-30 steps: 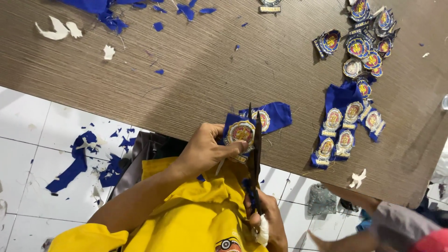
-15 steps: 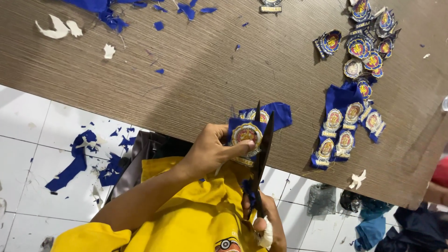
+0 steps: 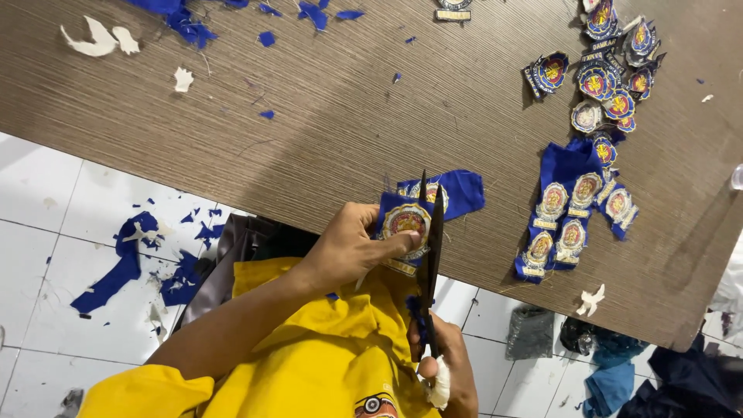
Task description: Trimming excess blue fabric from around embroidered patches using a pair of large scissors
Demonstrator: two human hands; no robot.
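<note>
Left hand [image 3: 352, 251] forward, fingers [image 3: 387, 246] pinched; right hand [image 3: 445, 371] low, curled, one finger bandaged.

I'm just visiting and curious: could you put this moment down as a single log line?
left hand: holds blue badge strip | right hand: scissors open at strip | cut badges on table

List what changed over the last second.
The black scissors in the right hand tilted from upright to leaning right, blades open along the round embroidered badge on blue cloth. A co-worker's sleeve at lower right left view. The left hand kept its hold; the wooden table is unchanged.
</note>
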